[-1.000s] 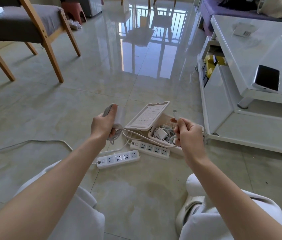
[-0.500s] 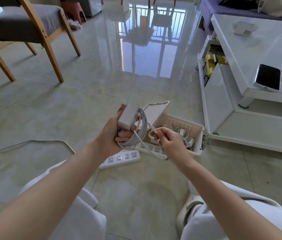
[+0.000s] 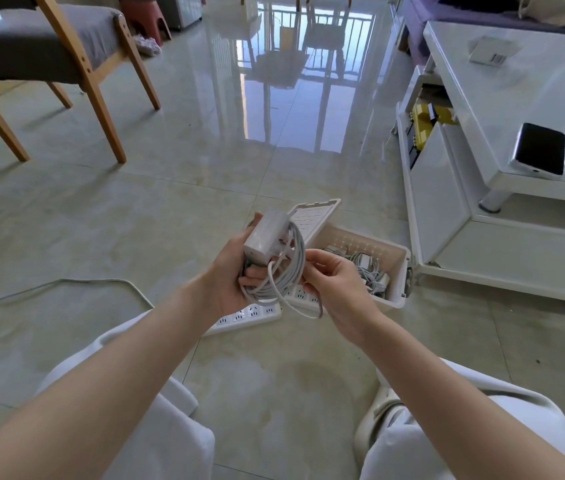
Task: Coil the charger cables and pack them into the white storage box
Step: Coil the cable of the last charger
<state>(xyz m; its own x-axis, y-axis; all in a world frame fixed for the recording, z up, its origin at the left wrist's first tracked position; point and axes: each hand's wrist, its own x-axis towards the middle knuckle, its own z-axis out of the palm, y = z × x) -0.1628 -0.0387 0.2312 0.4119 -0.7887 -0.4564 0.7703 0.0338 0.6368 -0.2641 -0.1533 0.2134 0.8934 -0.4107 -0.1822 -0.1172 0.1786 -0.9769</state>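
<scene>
Left grip (image 3: pixel 229 275): closed round the white charger block (image 3: pixel 264 237) and the coiled grey cable (image 3: pixel 293 268). The block is held on top, with the coil hung beside and below it. Right grip (image 3: pixel 338 282): the loose run of the same cable is pinched just beside the coil. One slack loop is left hanging under both hands.

The bundle is held in the air, just left of the white storage box (image 3: pixel 399 271) and not in it. The box is set open on the floor (image 3: pixel 205 188), and other chargers (image 3: pixel 369 271) are seen heaped inside. Its lid (image 3: pixel 314 216) is tilted up at the far-left end, partly hidden behind the block.

The near power strip (image 3: pixel 250 315) is laid on the floor under the left wrist. The far power strip (image 3: pixel 303 294) is mostly hidden by the coil. A thin cord (image 3: pixel 66 282) is trailed across the floor to the left.

A low white bench (image 3: pixel 516 74) is placed to the right, with a dark phone (image 3: pixel 540 150) laid at its near edge. A wooden chair (image 3: pixel 94 64) is seen far left.
</scene>
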